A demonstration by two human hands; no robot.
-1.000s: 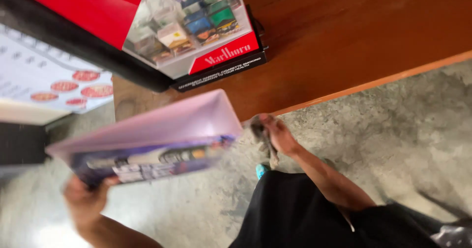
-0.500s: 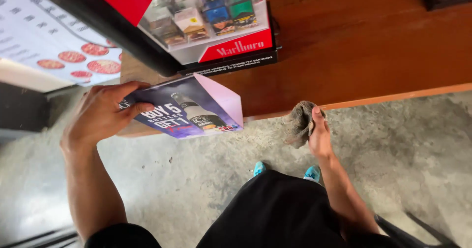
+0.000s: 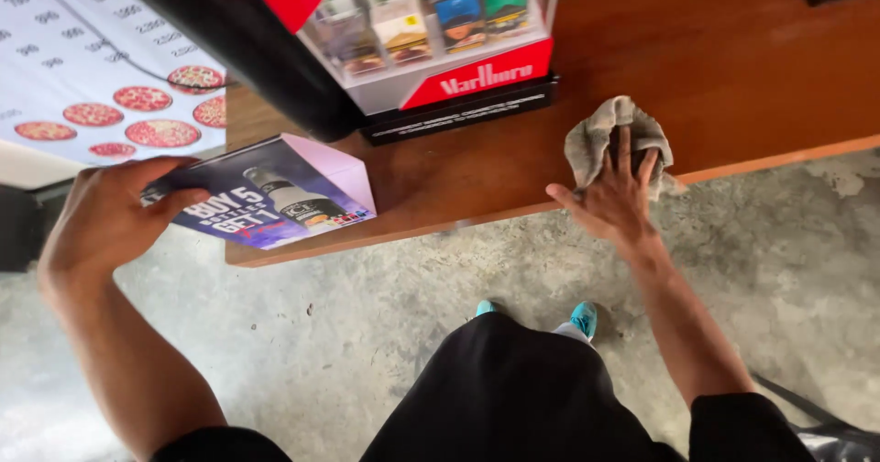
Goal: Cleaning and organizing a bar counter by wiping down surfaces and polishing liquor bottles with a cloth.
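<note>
My left hand (image 3: 110,214) grips the left end of a folded purple-and-pink card stand (image 3: 275,192) with a bottle picture on it; the stand rests on the near left corner of the brown wooden counter (image 3: 733,68). My right hand (image 3: 612,194) presses flat on a crumpled grey cloth (image 3: 612,130) lying at the counter's front edge.
A clear display case with a red base and small coloured packs (image 3: 431,40) stands on the counter behind the card stand. A white menu board with pizza pictures (image 3: 92,86) is at the far left. Below lie a rough concrete floor (image 3: 367,334) and my teal shoes (image 3: 583,317).
My left hand has brought the card stand down from the air onto the counter corner. My right hand has carried the cloth up from the counter's edge onto its top.
</note>
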